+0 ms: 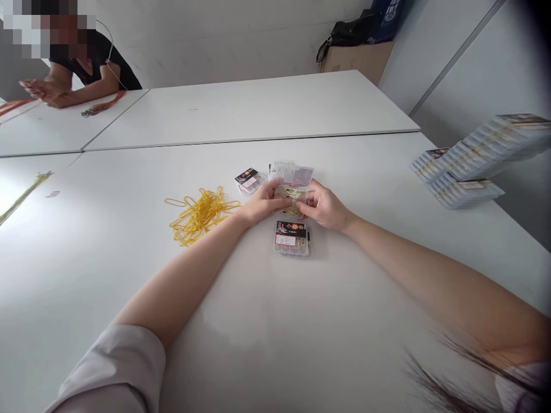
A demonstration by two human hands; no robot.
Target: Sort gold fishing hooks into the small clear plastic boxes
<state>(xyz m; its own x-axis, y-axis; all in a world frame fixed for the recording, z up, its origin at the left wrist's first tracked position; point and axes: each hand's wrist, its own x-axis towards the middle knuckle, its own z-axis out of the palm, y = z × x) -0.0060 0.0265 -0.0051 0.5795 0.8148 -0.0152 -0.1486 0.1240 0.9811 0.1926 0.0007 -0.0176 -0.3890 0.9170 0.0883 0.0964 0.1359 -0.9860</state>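
Note:
Between my hands is a small clear plastic case (pixel 293 194) with its lid raised and yellowish strands inside. My left hand (pixel 263 205) grips its left side, thumb over the inside. On the right side, my right hand (pixel 322 205) holds the same case, its fingertips down at the contents. Just nearer to me lie closed clear cases (pixel 291 240) with a black-and-red label, seemingly stacked. Another labelled case (pixel 250 180) lies beyond my left hand, and more cases are partly hidden behind the open one. A tangle of yellow bands (pixel 197 215) lies left of my left hand.
Stacks of similar cases (pixel 469 160) stand at the table's right edge, one row leaning. Across the white table (pixel 241 310), a co-worker (pixel 92 71) sits at the far left by reddish strands (pixel 103 106). A yellowish bundle (pixel 26 195) lies left. Behind is a cardboard box (pixel 357 59).

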